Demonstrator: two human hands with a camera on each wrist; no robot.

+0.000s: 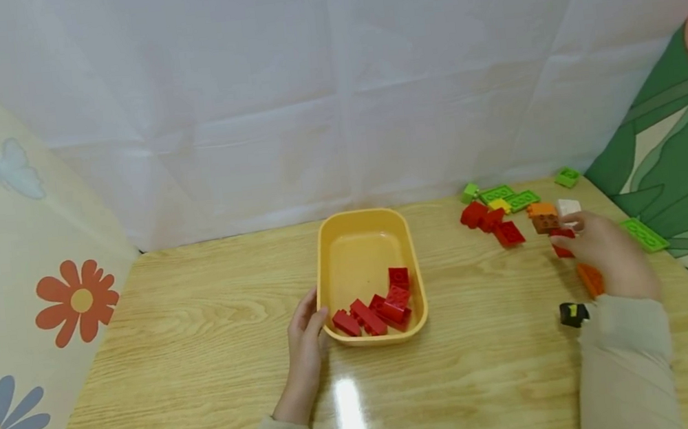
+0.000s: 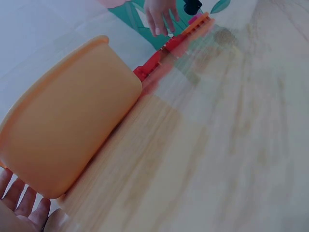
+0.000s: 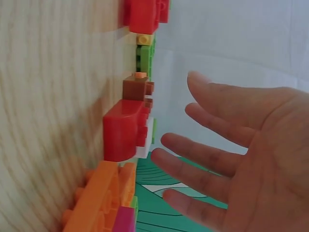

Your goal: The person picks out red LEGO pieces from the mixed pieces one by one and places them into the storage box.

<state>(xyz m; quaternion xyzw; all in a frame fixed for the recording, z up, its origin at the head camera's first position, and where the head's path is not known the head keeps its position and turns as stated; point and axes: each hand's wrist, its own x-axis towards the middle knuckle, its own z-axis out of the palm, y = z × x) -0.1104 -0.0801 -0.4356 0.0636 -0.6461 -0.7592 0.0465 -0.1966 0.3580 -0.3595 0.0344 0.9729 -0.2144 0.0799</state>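
Note:
My left hand grips the near left side of a yellow plastic bin, thumb at the rim and fingers along the outer wall. In the left wrist view, fingers show at the bin's lower corner. Several red toy bricks lie inside, gathered at the near end. On the right, my right hand hovers over a red brick with a rounded side. Its fingers are spread and hold nothing in the right wrist view. Beside that brick are a brown brick, a white brick and an orange piece.
Farther back lie more red bricks, a yellow brick and green plates. Another green plate is by the right wall panel. A white cloth hangs behind the wooden table.

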